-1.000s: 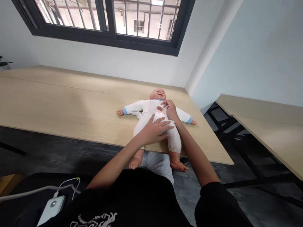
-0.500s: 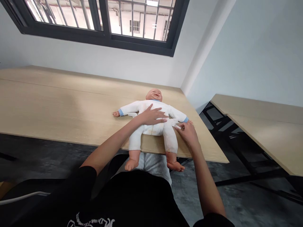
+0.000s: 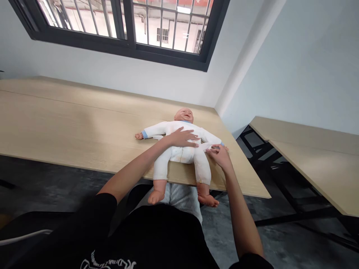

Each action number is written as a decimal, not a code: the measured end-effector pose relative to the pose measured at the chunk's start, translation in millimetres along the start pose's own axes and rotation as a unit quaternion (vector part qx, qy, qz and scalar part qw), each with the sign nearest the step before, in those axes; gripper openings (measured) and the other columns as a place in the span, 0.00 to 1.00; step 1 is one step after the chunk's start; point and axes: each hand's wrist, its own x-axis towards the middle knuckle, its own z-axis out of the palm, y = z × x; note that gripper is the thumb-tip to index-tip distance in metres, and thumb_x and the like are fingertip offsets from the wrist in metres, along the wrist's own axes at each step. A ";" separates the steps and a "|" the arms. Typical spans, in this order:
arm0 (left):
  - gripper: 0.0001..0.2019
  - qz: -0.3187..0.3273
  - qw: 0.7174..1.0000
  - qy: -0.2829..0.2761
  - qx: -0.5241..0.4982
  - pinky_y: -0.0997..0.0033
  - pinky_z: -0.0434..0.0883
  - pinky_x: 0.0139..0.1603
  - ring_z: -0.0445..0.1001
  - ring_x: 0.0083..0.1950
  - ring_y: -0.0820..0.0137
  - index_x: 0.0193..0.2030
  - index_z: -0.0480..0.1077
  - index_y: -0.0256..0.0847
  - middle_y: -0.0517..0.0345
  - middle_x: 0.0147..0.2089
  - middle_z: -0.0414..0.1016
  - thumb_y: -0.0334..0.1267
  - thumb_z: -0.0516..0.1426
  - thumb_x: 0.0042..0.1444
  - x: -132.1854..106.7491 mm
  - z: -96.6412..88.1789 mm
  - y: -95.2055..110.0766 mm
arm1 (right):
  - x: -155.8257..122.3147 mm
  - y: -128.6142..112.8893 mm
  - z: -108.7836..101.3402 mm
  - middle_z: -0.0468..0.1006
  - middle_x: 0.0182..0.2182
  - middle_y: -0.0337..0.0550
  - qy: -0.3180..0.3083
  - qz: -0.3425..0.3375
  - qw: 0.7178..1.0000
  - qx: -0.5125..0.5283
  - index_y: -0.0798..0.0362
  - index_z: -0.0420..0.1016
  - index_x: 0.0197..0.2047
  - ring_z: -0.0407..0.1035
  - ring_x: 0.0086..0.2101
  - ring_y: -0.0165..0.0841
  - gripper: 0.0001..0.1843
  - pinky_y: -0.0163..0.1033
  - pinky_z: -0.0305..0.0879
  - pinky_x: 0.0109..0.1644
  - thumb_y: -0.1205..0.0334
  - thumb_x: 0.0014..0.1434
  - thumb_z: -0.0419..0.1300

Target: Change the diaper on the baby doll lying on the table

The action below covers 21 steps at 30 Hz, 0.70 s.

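A baby doll (image 3: 151, 129) in a white outfit with blue cuffs lies face up on the wooden table (image 3: 70, 119), its feet hanging over the near edge. Around its hips is a white diaper (image 3: 179, 154), with one side tab (image 3: 157, 137) sticking out on the left. My left hand (image 3: 183, 138) rests flat on the doll's belly, fingers spread, over the diaper's top edge. At the doll's hip on the right, my right hand (image 3: 217, 152) pinches the other side tab of the diaper. Its fingertips partly hide that tab.
A barred window (image 3: 168, 33) is set in the wall behind the table. To the right stands a second table (image 3: 314, 149) with black folding legs, across a gap. Lower left, a white cable (image 3: 25, 237) runs over a black chair (image 3: 36, 220).
My right hand has shifted slightly inward, toward the doll's hip, with the tab. The left hand stays on the belly. The whole view has tilted a little.
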 end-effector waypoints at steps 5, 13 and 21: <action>0.31 0.001 1.000 -0.001 0.003 0.40 0.31 0.73 0.42 0.78 0.60 0.68 0.61 0.55 0.63 0.73 0.56 0.64 0.47 0.63 -0.7 2.3 0.5 | -0.7 -3.0 -5.6 0.80 0.34 0.52 0.079 0.002 0.997 -0.007 0.55 0.71 0.35 0.76 0.38 0.45 0.15 0.49 0.70 0.49 0.52 0.50 0.62; 0.50 -0.019 1.000 0.014 -0.009 0.45 0.29 0.75 0.41 0.78 0.60 0.76 0.32 0.39 0.48 0.76 0.49 0.63 0.52 0.58 4.9 7.2 -3.8 | -10.7 -85.2 11.6 0.80 0.31 0.48 0.029 -0.087 0.996 0.020 0.56 0.75 0.33 0.75 0.35 0.41 0.11 0.40 0.68 0.40 0.57 0.52 0.62; 0.48 -0.026 0.996 0.052 -0.065 0.48 0.31 0.76 0.59 0.72 0.60 0.76 0.37 0.39 0.49 0.69 0.64 0.44 0.59 0.54 7.6 10.7 -8.8 | -16.4 -128.8 30.8 0.70 0.20 0.40 -0.091 -0.171 0.964 -0.182 0.55 0.69 0.20 0.62 0.25 0.33 0.13 0.37 0.49 0.31 0.70 0.56 0.57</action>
